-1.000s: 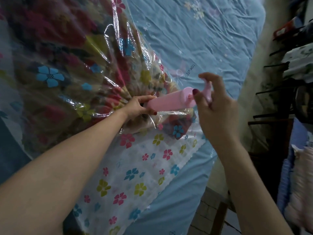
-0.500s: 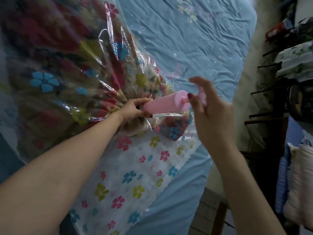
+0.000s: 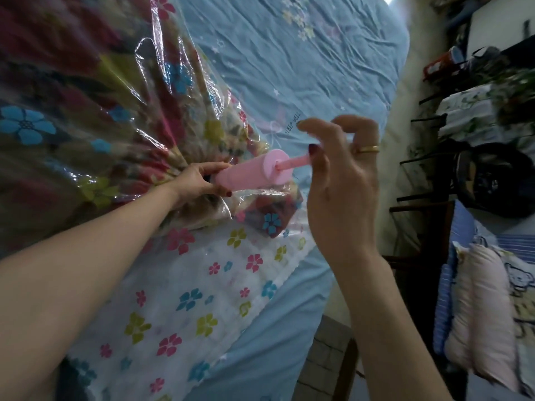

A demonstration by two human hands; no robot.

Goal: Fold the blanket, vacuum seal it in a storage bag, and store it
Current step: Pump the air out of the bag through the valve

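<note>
A clear storage bag (image 3: 202, 299) printed with small flowers lies on the bed, and a dark flowered blanket (image 3: 86, 117) fills its upper part, the plastic wrinkled tight over it. A pink hand pump (image 3: 249, 173) points into the bag near the middle. My left hand (image 3: 197, 180) grips the pump's barrel at its base against the bag. My right hand (image 3: 341, 180) holds the pump's handle; its rod (image 3: 292, 163) shows between barrel and fingers, and the handle itself is hidden behind the hand.
A light blue bed sheet (image 3: 304, 68) covers the mattress under the bag. To the right stand dark shelves (image 3: 463, 134) with folded linen, a black bundle (image 3: 492, 180) and stacked pillows (image 3: 486, 319). The bed's edge and a tiled floor (image 3: 324, 366) lie below my right arm.
My right hand has pulled the pump handle outward, so the rod now shows between barrel and hand. My left hand stays on the barrel. The view has shifted slightly.
</note>
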